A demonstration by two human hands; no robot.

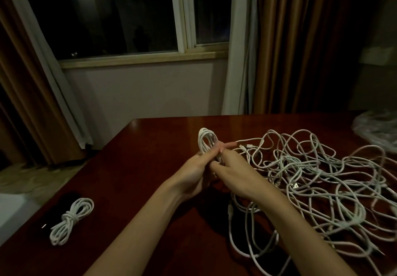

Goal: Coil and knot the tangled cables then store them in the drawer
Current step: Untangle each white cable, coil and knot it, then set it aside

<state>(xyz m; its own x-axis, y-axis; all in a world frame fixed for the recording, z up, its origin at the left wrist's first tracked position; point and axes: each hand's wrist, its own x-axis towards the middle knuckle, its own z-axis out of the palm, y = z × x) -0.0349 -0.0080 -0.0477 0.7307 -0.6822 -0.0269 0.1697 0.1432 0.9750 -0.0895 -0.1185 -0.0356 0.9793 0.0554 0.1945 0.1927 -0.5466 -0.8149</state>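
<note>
Above the worktop [163,146] we see both hands gripping an upright white cable coil [206,141]: left hand [196,175] beneath; right hand [233,173] nearer the tangled cables [318,181].

Both hands meet over the table [150,138]: the left hand [193,174] and right hand [234,174] grip a coiled cable [206,142]. A knotted cable [69,220] lies left, the tangled cables [322,181] right.

Two bare forearms come in from the lower edge of the head view, with no sleeves showing on either. The slim left hand [196,173] and slim right hand [233,174] show no rings, and the wrists carry no watch or band. The fingernails look short and unpainted.
</note>
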